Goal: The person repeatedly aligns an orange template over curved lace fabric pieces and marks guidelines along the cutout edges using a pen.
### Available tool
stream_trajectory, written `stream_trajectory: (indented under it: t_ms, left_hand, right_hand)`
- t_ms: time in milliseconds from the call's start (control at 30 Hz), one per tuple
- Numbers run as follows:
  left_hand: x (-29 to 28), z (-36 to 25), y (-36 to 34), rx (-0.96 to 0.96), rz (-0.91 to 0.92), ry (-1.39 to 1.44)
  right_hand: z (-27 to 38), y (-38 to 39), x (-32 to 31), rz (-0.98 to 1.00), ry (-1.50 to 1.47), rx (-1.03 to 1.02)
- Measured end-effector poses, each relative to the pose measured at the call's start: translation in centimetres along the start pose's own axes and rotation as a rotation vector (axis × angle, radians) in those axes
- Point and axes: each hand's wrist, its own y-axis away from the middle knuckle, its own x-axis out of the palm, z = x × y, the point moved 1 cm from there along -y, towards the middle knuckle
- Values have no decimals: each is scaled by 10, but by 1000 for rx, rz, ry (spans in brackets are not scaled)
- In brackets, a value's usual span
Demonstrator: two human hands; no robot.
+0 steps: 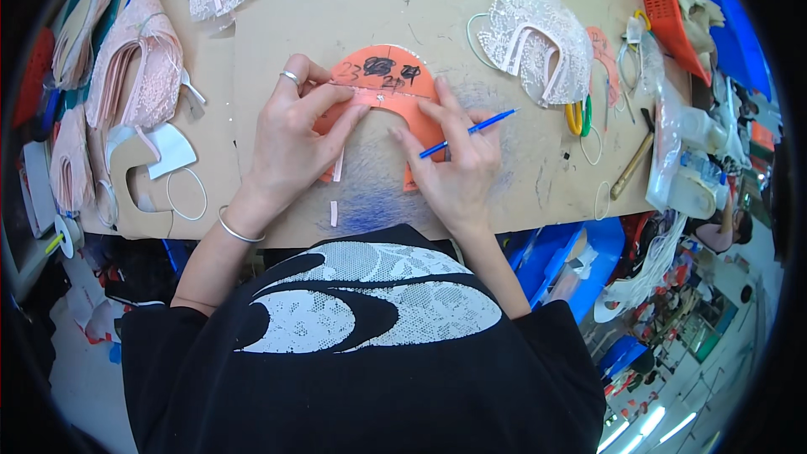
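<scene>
On the tan, flat-topped table (294,21), left: stacked pale-pink beaded-lace arches (153,38).
Left hand (292,122): thumb and fingertips pinching at the inner edge of the flat orange horseshoe-shaped template (395,67).
Template: between both hands, seemingly being lined up.
Right hand (462,155): curled, thumb and forefinger against the template, slim blue pen (494,121) tucked between fingers.
Pen: tip faces away; marking would call for turning it.
</scene>
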Motion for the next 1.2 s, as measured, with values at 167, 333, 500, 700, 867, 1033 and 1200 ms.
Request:
stream_trajectory:
  t_ms: [167,333,500,700,867,1033,1200]
  left_hand:
    - [1,4,-7,42,4,37]
    - [-1,1,-5,17,28,24]
    - [-3,0,-4,-6,63,12]
    - [0,0,-7,96,62,-46]
    - [2,4,-3,115,27,-88]
    - [-4,-5,0,-86,158,-141]
    - [-21,-3,14,149,133,-328]
  right_hand:
    - [-5,-3,6,-32,15,13]
    - [-20,-30,-17,-17,-613,360]
    - [-31,-64,-25,187,-892,339]
    - [11,-70,37,15,-613,-292]
    - [-50,-41,-21,199,-443,94]
    - [-4,-53,-11,-83,-547,-119]
    - [10,-41,32,188,-963,273]
